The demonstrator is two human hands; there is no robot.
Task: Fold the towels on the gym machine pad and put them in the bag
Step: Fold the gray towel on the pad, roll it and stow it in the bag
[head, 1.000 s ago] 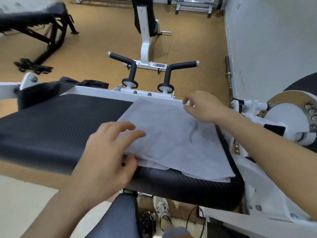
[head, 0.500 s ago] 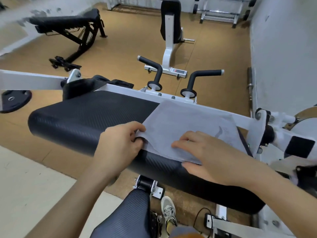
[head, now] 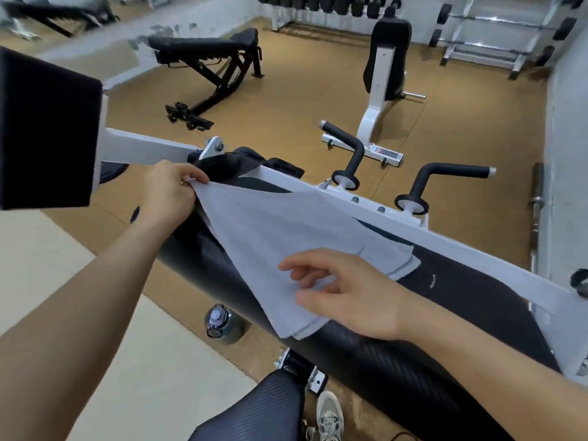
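Observation:
A light grey towel lies stretched across the black textured pad of the gym machine, folded in layers. My left hand pinches its far left corner and holds it lifted toward the pad's left end. My right hand hovers over the towel's near edge with fingers relaxed and loosely curved, holding nothing. A black bag sits behind the pad's left end, partly hidden by the white frame and my left hand.
A white frame bar with two black handles runs behind the pad. A dark water bottle stands on the floor below. A black block juts in at left. Benches and weight racks stand farther back.
My left hand has pulled the towel's corner up and to the left, stretching it along the pad. My right hand has lifted off the towel. The view has swung left.

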